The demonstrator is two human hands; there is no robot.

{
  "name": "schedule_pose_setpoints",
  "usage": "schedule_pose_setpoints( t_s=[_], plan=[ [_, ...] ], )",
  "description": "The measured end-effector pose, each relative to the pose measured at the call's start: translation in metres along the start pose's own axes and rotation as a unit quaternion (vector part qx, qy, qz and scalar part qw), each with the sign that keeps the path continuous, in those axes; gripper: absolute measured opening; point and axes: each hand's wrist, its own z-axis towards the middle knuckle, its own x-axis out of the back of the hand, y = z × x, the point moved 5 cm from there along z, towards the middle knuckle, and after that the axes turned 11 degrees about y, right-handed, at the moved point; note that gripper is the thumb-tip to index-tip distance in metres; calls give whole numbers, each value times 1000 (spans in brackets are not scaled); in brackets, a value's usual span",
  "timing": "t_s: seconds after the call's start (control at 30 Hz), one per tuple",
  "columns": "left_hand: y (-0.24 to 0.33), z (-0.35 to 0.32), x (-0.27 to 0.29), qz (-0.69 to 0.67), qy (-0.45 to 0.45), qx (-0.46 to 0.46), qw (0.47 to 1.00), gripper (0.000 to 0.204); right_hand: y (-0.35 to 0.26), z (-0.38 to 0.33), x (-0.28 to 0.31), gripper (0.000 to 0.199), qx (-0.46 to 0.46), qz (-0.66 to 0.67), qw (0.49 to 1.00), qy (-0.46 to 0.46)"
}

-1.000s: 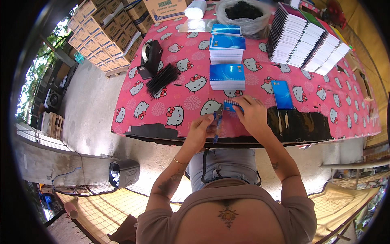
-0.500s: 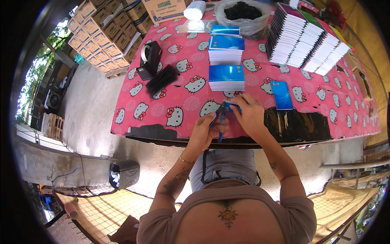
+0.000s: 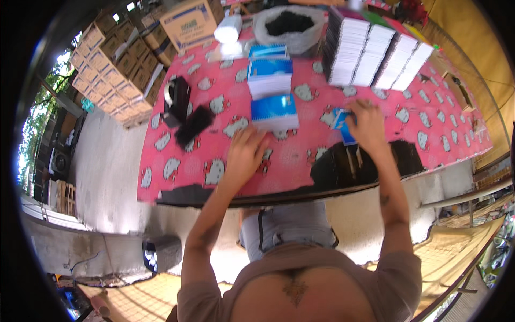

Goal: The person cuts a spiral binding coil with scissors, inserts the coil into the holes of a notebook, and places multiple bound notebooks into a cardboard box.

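Note:
My left hand (image 3: 248, 153) is at the front left corner of the nearest stack of small blue notebooks (image 3: 274, 110), fingers stretched forward and apart, holding nothing I can see. To the right, my right hand (image 3: 367, 123) has its fingers bent over a small blue spiral notebook (image 3: 341, 119), gripping its right side. It lies at or just above the spot where a single notebook rested, and the two overlap. Motion blurs both hands. The blue-handled pliers are not visible now.
Behind the near stack stand more blue notebooks (image 3: 270, 75). Tall stacks of spiral notebooks (image 3: 370, 51) are at the back right. A black tape dispenser (image 3: 177, 99) and a bundle of black binding coils (image 3: 195, 126) lie left. A plastic bag (image 3: 263, 27) and cartons (image 3: 190, 27) are at the back.
My hands have parted: the right carried the notebook right to the lone one, the left moved left and forward to the stack. The pliers have gone from sight. The view has shifted.

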Motion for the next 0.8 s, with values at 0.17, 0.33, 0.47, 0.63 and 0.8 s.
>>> schedule_pose_setpoints(
  t_s=[0.17,0.33,0.47,0.63,0.8],
  plan=[
    [-19,38,-58,-13,-51,-75,996,24,23,-37,-61,21,215,-106,964,-118],
    [-10,47,-43,-21,-33,-95,995,25,50,-61,-82,41,82,156,978,-115],
    [30,43,-19,-59,-13,-74,995,25,-15,-60,-78,47,-43,402,915,0],
    [47,23,-18,-114,22,-70,991,22,-34,-108,-119,45,-260,524,803,-113],
    [-151,11,45,236,42,105,965,25,-50,-114,-114,39,-261,544,795,-68]
  ],
)
